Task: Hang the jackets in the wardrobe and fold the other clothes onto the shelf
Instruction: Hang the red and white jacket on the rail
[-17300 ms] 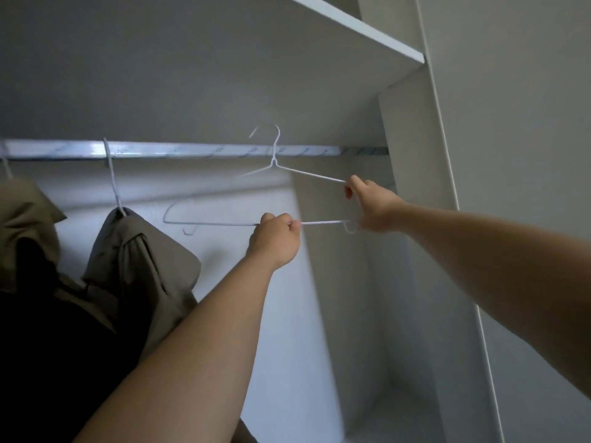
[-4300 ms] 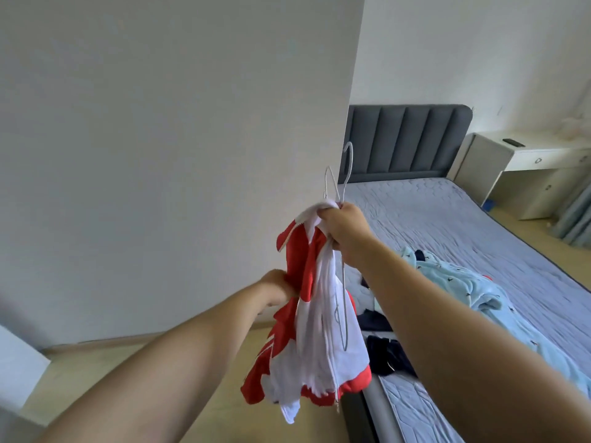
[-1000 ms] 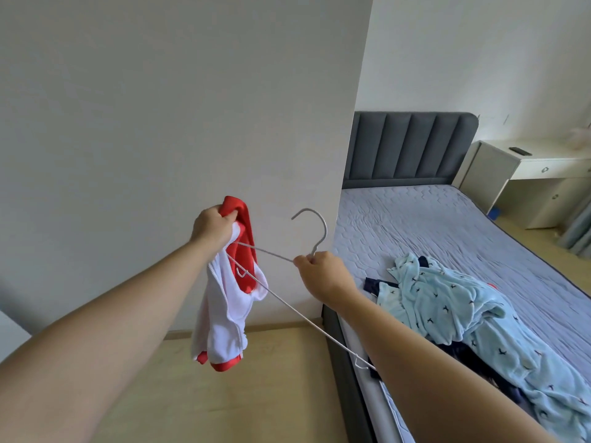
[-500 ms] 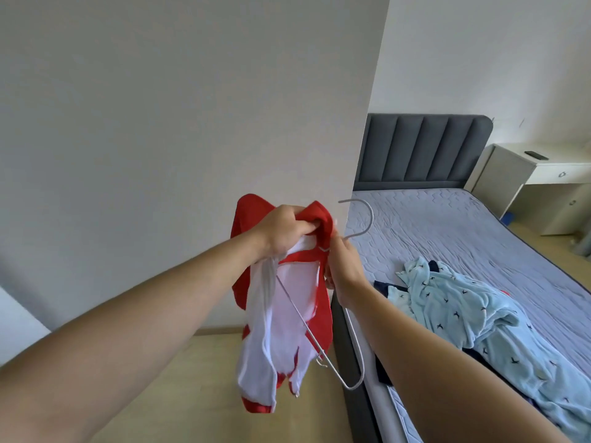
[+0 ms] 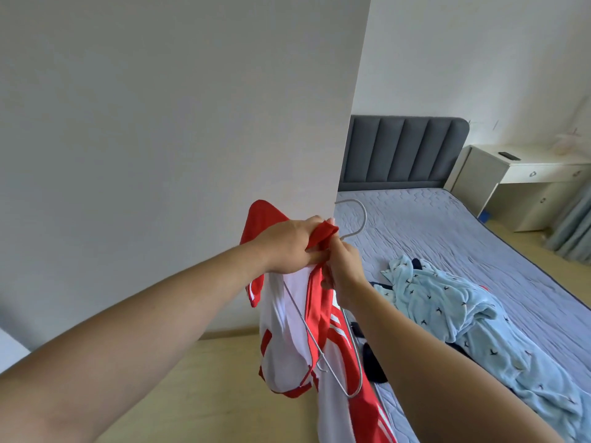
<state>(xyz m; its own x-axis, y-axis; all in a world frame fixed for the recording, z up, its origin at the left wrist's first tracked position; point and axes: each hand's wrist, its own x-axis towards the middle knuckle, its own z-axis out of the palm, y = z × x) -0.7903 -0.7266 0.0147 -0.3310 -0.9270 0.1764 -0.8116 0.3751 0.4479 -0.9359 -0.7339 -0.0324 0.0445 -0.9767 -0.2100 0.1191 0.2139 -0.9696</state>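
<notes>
1. red and white jacket (image 5: 289, 334) hangs in the air between both hands, in front of a white wall (image 5: 160, 123) and just beside the bed (image 5: 431, 225).
2. left hand (image 5: 289, 247) clenches the jacket's red collar.
3. right hand (image 5: 345, 268), touching the left, curls its fingers round the neck of the wire hanger (image 5: 364, 219); the hook pokes up above the hands, and the lower wire shows inside the jacket.
4. light blue garment (image 5: 454, 305) lies crumpled on the bed over dark clothes (image 5: 372, 362).
</notes>
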